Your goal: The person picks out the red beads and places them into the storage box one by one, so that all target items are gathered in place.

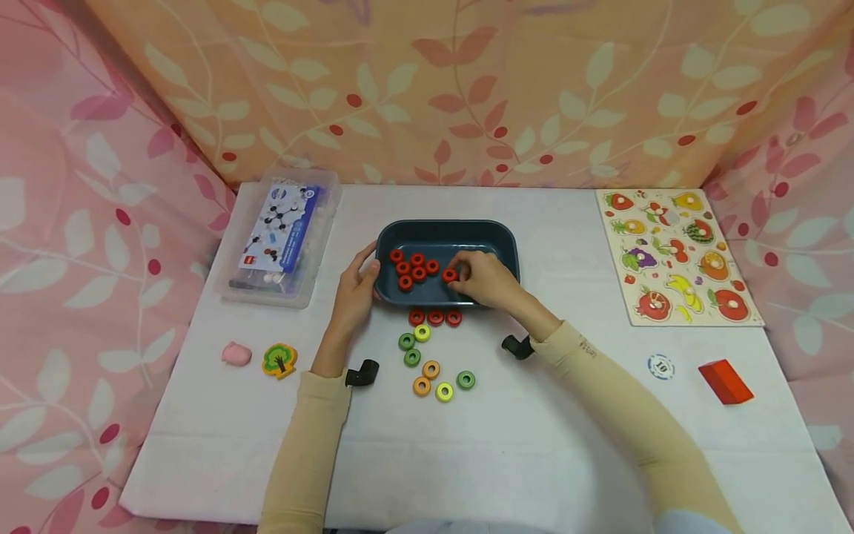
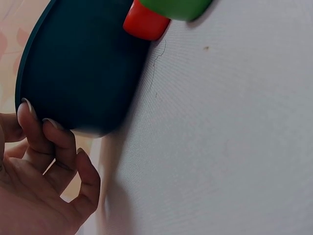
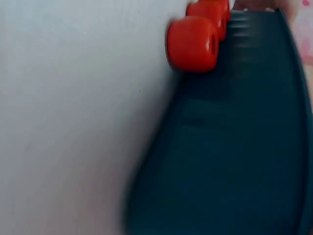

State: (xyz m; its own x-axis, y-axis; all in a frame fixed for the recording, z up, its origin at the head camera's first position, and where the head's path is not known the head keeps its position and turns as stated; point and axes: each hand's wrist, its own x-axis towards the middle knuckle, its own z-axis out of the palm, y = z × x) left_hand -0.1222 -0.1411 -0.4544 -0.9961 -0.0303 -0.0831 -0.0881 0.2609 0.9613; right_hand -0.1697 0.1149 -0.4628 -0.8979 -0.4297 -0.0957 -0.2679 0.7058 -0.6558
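Observation:
A dark blue tray (image 1: pixel 467 300) stands near the table's middle. My left hand (image 1: pixel 356 291) holds its left end, and in the left wrist view the curled fingers (image 2: pixel 62 142) touch its outer wall. Over the right half of the tray, my right hand (image 1: pixel 490 280) pinches a red ring bead (image 1: pixel 450 275). Several more red ring beads (image 1: pixel 418 274) lie inside the tray on the left. A short row of red beads (image 1: pixel 436 318) sits against its front wall, also visible in the right wrist view as red beads (image 3: pixel 193 44). The right hand's fingers are out of that view.
Green (image 1: pixel 412 357), yellow (image 1: pixel 444 392) and orange beads (image 1: pixel 422 386) lie in front of the tray. At left are a clear plastic case (image 1: pixel 283 237), a pink figure (image 1: pixel 236 354) and a tree piece (image 1: pixel 279 360). At right are a fruit puzzle board (image 1: pixel 677 256), a chip (image 1: pixel 661 367) and a red block (image 1: pixel 726 382).

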